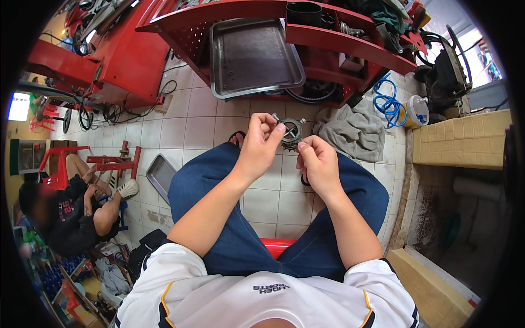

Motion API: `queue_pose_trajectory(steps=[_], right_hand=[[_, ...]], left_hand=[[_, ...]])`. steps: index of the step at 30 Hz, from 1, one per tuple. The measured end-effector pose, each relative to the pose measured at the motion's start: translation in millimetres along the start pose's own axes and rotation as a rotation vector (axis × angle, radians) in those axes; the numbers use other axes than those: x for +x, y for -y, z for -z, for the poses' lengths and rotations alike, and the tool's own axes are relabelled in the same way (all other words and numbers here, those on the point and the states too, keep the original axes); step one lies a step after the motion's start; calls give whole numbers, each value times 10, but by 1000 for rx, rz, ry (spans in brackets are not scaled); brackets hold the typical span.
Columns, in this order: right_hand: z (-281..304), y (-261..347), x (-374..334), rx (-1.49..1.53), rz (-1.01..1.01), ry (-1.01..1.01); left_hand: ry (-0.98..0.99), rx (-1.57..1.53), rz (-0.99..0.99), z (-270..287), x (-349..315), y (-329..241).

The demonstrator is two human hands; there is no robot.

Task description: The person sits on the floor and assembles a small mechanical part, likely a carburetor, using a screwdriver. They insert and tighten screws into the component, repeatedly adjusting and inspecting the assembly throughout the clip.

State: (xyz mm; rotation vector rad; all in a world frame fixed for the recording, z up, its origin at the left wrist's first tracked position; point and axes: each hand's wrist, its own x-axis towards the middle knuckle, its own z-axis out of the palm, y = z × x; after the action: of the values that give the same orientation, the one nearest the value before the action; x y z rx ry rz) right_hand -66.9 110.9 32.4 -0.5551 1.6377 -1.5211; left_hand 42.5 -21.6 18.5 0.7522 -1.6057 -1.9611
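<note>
Between my two hands, above the floor and between my knees, is a dark round metal part [292,133]. It looks like a ring with a bar across its opening and short bolt-like ends sticking out at the top; its exact kind I cannot make out. My left hand [258,146] grips its left side, thumb and fingers pinched together near the bar. At the lower right edge of the ring, my right hand [320,167] is closed, with thumb and forefinger pinching the rim. The fingertips hide some of the part's edge.
Ahead stands a red tool cart [350,41] bearing a metal tray [251,60]. Right of my knees lie a grey cloth [353,134] and a coiled blue hose [385,101]. A smaller tray [160,176] rests on the floor at left, near a seated person [71,210].
</note>
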Motion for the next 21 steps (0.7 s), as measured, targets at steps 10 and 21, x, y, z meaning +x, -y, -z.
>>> queue_pose_trajectory(steps=[10, 21], right_hand=[[39, 2, 46, -39, 16, 6], [125, 29, 33, 71, 85, -12]], left_hand=[[38, -180, 87, 23, -19, 1], [304, -366, 2, 141, -12, -35]])
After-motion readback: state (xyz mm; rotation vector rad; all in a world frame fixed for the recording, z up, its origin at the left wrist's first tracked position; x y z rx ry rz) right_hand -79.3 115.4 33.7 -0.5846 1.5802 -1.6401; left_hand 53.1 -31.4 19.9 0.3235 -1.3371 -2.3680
